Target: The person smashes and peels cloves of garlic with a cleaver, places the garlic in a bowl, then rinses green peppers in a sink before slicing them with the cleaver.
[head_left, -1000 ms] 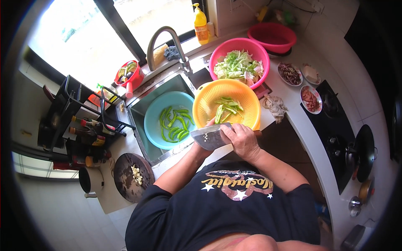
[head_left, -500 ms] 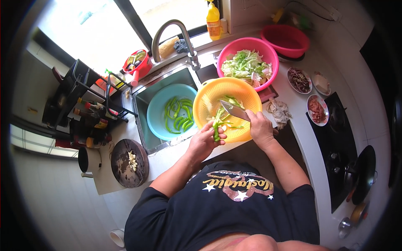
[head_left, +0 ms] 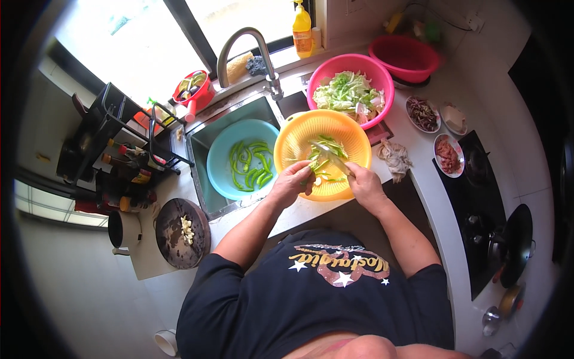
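Over the near part of a yellow colander (head_left: 287, 140), my left hand (head_left: 293, 182) grips a green pepper (head_left: 313, 167), most of it hidden by the fingers. My right hand (head_left: 366, 188) is closed round the handle of a kitchen knife (head_left: 336, 161), its blade slanting up and left across the pepper's tip. Cut green pepper pieces (head_left: 335, 177) lie in the colander beneath the blade. To the left, a light blue basin (head_left: 215, 176) in the sink holds several whole green peppers (head_left: 257, 158).
A pink basin (head_left: 391, 90) of chopped cabbage (head_left: 350, 93) stands behind the colander. A crumpled cloth (head_left: 394, 160) lies to its right, near small plates of meat (head_left: 447, 155). At left are a round chopping board (head_left: 170, 245) with chopped garlic-like bits and a black rack (head_left: 113, 119). The faucet (head_left: 263, 45) arches behind the sink.
The knife and right hand have come slightly left and down, and the blade has turned to meet the pepper. My left hand has lifted the pepper a little, deeper over the colander.
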`<state>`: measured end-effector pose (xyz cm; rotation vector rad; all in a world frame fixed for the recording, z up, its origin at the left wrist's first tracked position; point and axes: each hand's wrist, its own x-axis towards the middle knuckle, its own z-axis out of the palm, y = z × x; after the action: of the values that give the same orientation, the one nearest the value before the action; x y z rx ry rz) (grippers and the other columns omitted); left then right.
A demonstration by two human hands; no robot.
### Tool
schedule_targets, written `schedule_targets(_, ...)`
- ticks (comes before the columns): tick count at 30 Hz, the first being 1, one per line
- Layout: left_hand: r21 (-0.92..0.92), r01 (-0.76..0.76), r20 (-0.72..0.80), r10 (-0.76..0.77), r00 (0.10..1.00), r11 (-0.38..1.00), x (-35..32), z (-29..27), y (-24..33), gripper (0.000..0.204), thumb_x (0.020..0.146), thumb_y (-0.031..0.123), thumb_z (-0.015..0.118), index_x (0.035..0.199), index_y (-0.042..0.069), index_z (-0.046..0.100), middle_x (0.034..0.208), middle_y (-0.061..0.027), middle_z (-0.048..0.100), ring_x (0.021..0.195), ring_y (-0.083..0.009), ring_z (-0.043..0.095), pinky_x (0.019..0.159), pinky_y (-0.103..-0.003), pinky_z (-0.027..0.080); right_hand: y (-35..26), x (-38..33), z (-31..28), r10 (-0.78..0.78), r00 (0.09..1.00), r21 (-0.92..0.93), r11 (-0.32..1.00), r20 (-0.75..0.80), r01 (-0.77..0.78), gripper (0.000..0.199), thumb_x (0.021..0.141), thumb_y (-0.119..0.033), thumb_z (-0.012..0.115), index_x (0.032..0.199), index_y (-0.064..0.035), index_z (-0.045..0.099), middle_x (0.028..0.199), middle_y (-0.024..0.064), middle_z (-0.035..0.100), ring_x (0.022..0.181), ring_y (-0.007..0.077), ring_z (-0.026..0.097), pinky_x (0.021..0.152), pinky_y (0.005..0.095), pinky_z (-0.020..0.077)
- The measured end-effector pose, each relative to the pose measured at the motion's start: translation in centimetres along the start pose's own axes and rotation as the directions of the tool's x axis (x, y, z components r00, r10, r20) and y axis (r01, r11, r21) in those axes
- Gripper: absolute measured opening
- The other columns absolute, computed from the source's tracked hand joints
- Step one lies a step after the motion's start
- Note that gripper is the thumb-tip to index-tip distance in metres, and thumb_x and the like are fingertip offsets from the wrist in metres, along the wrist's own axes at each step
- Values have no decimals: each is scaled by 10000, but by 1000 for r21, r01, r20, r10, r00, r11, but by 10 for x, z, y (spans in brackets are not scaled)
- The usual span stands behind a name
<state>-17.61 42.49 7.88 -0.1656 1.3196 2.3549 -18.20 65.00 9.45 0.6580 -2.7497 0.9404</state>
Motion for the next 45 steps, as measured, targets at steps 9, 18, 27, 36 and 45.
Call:
schedule_targets(9, -141, 14, 201, 15, 979, 990, 6, -41, 12, 211, 912, 157, 583, 1075, 22, 585, 824, -104, 632, 511, -96, 471, 479, -194, 387, -59, 10, -30, 236, 856, 691, 510, 461, -513, 260, 915, -97, 502, 1153, 4, 473, 720, 37, 571, 487, 51, 507, 468, 182, 431)
schedule_targets(18, -199, -44, 284, 100, 954, 979, -2, -35, 23, 365, 877, 191, 632, 1175, 0, 543, 1124, -108, 603, 1029, -232, 591, 912, -374, 473, -95, 8, 18, 236, 884, 640, 617, 404, -457, 217, 886, -89, 506, 1083, 1, 504, 685, 43, 562, 465, 81, 486, 448, 215, 423)
schedule_targets(27, -43, -145, 157, 150, 976, 989, 30, -21, 9, 513, 811, 193, 687, 1238, 42, 447, 1079, -86, 581, 980, -185, 575, 874, -330, 469, -82, 19, 41, 408, 767, 699, 337, 495, -630, 188, 886, -121, 478, 974, 35, 536, 662, 61, 569, 464, 95, 523, 422, 250, 459)
schedule_targets(36, 131, -63, 131, 46, 990, 989, 78, -19, 13, 453, 819, 197, 694, 1175, 14, 483, 993, -80, 603, 874, -154, 611, 701, -298, 526, -47, 47, 17, 460, 700, 704, 199, 546, -681, 194, 870, -113, 488, 998, 25, 532, 689, 86, 597, 472, 88, 533, 448, 242, 485)
schedule_targets(45, -179, 257, 269, -204, 941, 950, 83, -55, 29, 96, 941, 163, 503, 944, 81, 455, 667, -47, 529, 458, -110, 470, 407, -224, 381, -9, 60, -20, 413, 768, 633, 437, 489, -639, 228, 890, -108, 507, 1066, 38, 512, 714, 49, 584, 504, 62, 510, 564, 215, 482)
